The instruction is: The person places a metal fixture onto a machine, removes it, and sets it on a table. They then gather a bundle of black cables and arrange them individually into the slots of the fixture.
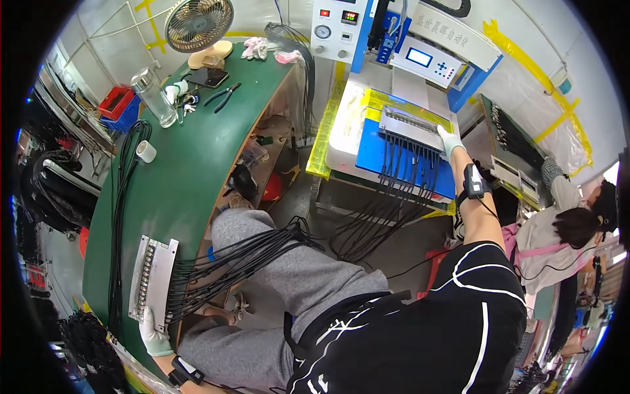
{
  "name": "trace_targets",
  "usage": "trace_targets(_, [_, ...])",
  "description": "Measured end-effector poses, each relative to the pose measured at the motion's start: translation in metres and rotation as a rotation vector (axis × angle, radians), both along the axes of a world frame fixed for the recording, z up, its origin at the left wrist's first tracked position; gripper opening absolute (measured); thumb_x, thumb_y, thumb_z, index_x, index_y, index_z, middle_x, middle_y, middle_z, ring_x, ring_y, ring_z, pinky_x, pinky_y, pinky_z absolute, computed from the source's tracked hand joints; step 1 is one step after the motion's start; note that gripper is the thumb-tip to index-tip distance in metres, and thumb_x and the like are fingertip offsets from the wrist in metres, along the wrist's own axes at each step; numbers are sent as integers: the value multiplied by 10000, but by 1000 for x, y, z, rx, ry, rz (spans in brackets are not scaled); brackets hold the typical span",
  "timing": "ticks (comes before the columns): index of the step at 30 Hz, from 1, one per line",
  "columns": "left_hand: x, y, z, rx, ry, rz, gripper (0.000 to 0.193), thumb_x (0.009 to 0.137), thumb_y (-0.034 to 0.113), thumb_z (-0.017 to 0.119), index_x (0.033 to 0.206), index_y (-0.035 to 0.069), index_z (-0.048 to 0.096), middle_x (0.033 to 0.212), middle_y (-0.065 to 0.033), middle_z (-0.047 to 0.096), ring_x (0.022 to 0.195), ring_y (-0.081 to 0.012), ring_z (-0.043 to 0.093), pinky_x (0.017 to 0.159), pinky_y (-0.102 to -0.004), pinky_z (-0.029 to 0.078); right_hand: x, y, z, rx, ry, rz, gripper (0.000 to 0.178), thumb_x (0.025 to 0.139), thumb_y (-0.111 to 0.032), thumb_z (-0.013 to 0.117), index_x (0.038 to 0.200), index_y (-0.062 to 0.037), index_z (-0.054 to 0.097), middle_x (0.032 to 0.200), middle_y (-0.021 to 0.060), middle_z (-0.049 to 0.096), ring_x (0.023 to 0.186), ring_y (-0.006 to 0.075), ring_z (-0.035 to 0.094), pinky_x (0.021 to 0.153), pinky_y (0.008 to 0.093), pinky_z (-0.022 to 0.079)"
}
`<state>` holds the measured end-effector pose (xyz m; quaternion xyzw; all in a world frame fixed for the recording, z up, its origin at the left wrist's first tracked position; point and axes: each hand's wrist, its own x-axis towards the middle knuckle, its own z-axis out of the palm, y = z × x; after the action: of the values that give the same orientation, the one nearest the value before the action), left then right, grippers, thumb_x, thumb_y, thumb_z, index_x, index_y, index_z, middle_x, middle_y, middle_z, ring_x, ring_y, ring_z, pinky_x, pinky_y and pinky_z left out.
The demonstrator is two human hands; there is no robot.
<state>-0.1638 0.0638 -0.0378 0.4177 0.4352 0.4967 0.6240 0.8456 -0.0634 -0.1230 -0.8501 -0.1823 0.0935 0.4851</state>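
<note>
**Two cable-loaded plates, one hand at each**

Left hand in a white glove (pixel 155 340) at the near end of a silver rectangular metal plate with a row of small fittings (pixel 161 279); plate lies on the curved green bench (pixel 187 167); fingers look closed over its end, tips on the upper face, underside of grip hidden; a thick bundle of black cables (pixel 243 259) runs off its right side across the grey-trousered leg.

Right hand, likewise gloved (pixel 451 140), reaches to the right end of a second silver plate with a toothed row (pixel 412 129); this one lies over the blue flat mat (pixel 372 152), in front of the white-and-blue bench machine (pixel 423 62); fingers touch the plate end, but cannot tell how far they are closed or whether they grip; its black cables (pixel 387 203) hang over the mat's front edge.

Step in hand, as judged: handling both plates together, one at the machine, one at the bench; the next move calls for a firm hold at each end, plates level, cables free of snags.
</note>
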Motion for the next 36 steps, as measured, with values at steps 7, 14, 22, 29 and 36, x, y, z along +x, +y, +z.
trace_targets(7, [7,10,-14,-22,-23,-11,451,1051,251,536,1391,-45,513,1363,-163,582,1196,-252,617,1026,-400,517,45,-38,-3,24,-146,73,722,950,-559,592,1468,-62,514,1464,149,557,1383,306,482,1157,355,325])
trace_targets(14, [-35,2,-21,93,191,-37,452,1066,244,505,1385,-76,507,1377,-182,568,1215,-257,597,1051,-392,497,-71,0,73,-595,-249,3,691,971,-529,576,1536,-159,426,1403,191,595,1299,321,564,1098,401,416])
trace_targets(22, [-24,6,-21,71,190,3,489,1064,261,505,1395,-97,477,1370,-193,567,1224,-268,593,1057,-396,494,-114,-8,101,-840,-294,-198,510,959,-533,550,1191,-113,725,1271,167,677,1192,344,635,1023,417,479])
trace_targets(29, [-64,14,-52,158,238,-104,386,1066,108,464,1439,46,537,1434,-151,525,1235,-246,575,1052,-365,489,-45,-145,65,-791,-436,634,759,764,-217,771,1461,-102,495,1412,204,562,1168,334,632,1045,370,470])
trace_targets(36, [-18,9,-23,71,228,88,500,1032,325,577,1373,-37,528,1242,-146,637,1037,-222,662,866,-345,564,-100,-172,-5,-807,-509,233,952,651,-297,844,1502,-172,436,1512,233,439,1238,386,584,1036,420,489])
